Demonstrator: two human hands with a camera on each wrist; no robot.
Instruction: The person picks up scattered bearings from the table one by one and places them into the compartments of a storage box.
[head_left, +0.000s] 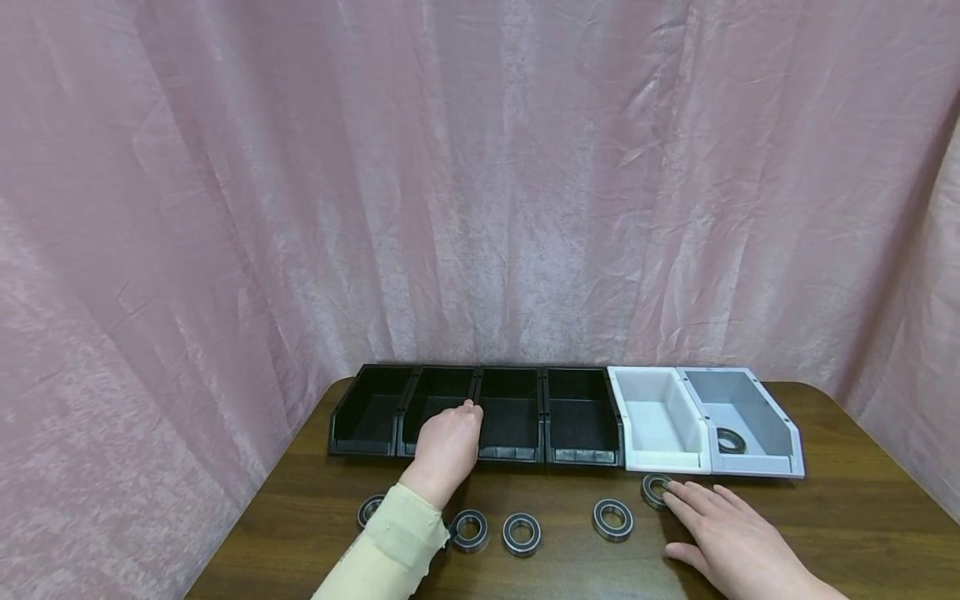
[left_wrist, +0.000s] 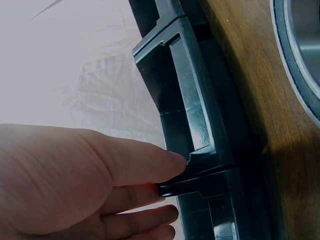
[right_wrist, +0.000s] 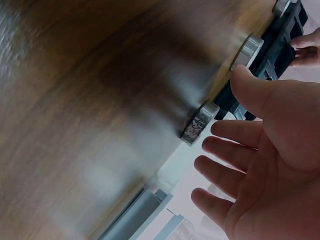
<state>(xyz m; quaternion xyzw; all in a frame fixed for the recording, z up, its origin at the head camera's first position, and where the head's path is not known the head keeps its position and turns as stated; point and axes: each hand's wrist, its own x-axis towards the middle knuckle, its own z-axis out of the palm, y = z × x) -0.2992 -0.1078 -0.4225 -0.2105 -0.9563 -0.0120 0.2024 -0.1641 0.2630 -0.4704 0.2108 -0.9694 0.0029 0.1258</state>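
Evidently both hands at the bin row, metal rings on the table [head_left: 558, 575].
Left hand [head_left: 448, 437]: head view hides its thumb; left-wrist view shows thumb and fingers at a wall between black bins [head_left: 581, 414], pinch or touch, cannot tell. Right hand [head_left: 723, 533]: fingers extended, spread; head view overlaps them with the nearest ring [head_left: 648, 497], right-wrist view shows a gap.

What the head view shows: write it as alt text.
A left hand is at four black bins on a wooden table; an open right hand is near a metal ring. A white bin and a gray bin holding one ring continue the row; four more rings lie in front, pink curtain behind.
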